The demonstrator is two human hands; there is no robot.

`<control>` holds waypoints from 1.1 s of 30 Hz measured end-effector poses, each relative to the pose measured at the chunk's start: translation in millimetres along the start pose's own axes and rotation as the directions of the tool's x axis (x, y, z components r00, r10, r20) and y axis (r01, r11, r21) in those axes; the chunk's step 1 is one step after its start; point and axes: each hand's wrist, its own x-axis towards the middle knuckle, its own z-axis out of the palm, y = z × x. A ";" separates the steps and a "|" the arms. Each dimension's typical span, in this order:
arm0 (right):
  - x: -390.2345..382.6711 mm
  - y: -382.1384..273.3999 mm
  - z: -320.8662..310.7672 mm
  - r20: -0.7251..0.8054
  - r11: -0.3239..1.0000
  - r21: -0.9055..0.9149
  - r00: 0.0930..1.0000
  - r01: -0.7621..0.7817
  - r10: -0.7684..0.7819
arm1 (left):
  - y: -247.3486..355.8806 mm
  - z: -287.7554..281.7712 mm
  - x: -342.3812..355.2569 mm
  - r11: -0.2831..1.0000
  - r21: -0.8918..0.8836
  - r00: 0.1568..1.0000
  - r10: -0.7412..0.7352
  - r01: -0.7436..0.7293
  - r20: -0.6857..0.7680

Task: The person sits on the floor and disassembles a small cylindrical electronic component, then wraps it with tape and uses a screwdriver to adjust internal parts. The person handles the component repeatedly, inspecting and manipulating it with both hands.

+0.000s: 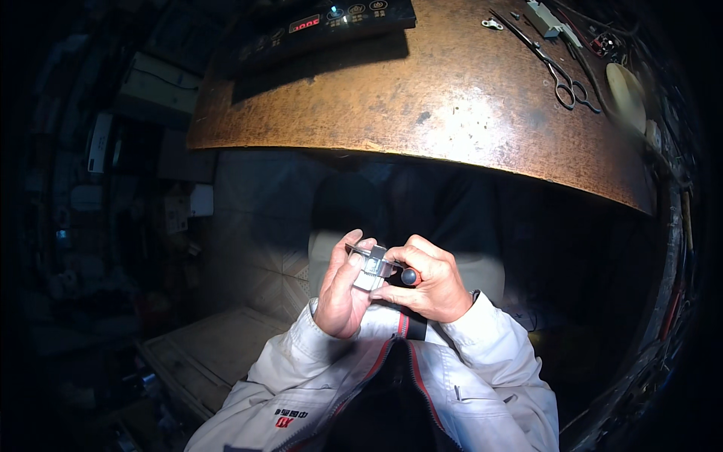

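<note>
My left hand (340,294) is closed around a small white and metal block-like part (369,275), held in front of my lap. My right hand (433,282) grips a tool with an orange and black handle (411,276), its thin metal end lying across the part, and its fingers also touch the part's right side. What exactly the tool's tip touches is too small to tell. Both hands are below the table's near edge, between the light sleeves of my jacket.
A wooden table (316,113) spans the upper view, carrying a black panel (263,30) with a red display, scissors (565,87), a small white block (542,19), wires, and a cream round object (625,98). Dark cluttered shapes line both sides; a board (188,354) lies lower left.
</note>
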 end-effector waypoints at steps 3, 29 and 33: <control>-2.6 2.1 3.5 -0.001 0.999 -0.051 1.000 0.008 -0.008 | 4.9 3.8 -1.9 0.998 0.054 0.998 -0.035 0.038 -0.055; -13.0 -7.5 -2.7 -0.002 0.992 0.115 0.999 0.051 -0.051 | 14.7 -15.1 -5.7 0.883 0.404 0.942 0.109 -0.239 0.318; -12.3 -6.7 0.8 0.023 0.991 0.105 0.996 0.084 -0.087 | 11.7 -21.2 -6.6 0.897 0.374 0.940 0.112 -0.234 0.321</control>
